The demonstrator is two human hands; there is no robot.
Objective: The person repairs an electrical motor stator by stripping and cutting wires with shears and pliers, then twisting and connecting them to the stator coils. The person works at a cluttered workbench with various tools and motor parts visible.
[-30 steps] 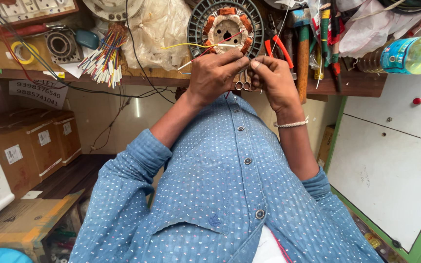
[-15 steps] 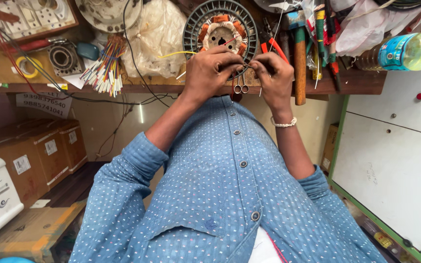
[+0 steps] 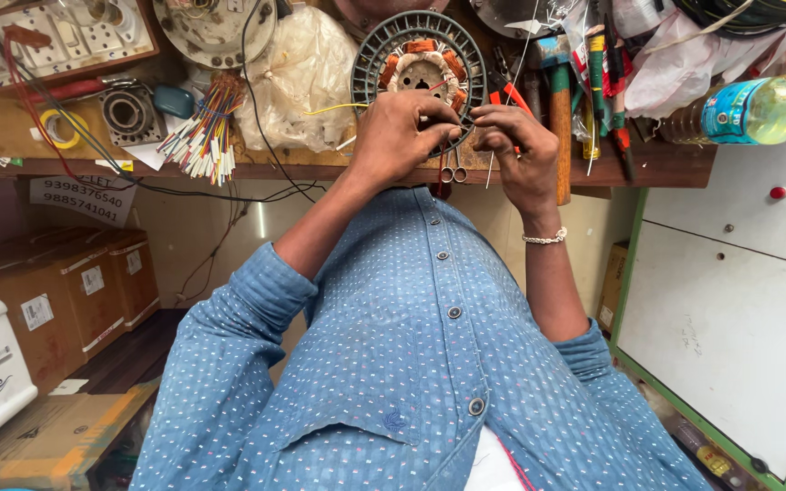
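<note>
Broadly, little has altered over the last second. Nearest the camera, the blue dotted shirt (image 3: 429,364) fills the lower frame, with both sleeves rolled and the forearms reaching away toward the bench (image 3: 11,136). The left hand (image 3: 402,136) remains where it was, its fingers curled narrow over the near rim of the stator (image 3: 420,55) and gripping it. The right hand (image 3: 525,159), with a bracelet (image 3: 546,238) at the wrist, has drifted slightly outward and nearer, so the two hands stand a little further apart than before. Its fingers are drawn narrow at the stator's rim. Whether they pinch a strand cannot be told; anything there is too fine to see. A small pair of scissors (image 3: 452,168) lies just below and between the hands, untouched. The stator itself lies on the bench, a dark slotted ring with copper coils showing at its centre, and a yellow wire (image 3: 329,109) trails off its left side. It has not visibly shifted; the apparent movement is the camera's. My judgement: fine handling at the rim is continuing, with nothing set down or released. Farther out lie a bundle of coloured wires (image 3: 202,136), a crumpled plastic bag (image 3: 307,77), a hammer (image 3: 559,118), and a bottle (image 3: 757,109) of yellow liquid at the far right.
</note>
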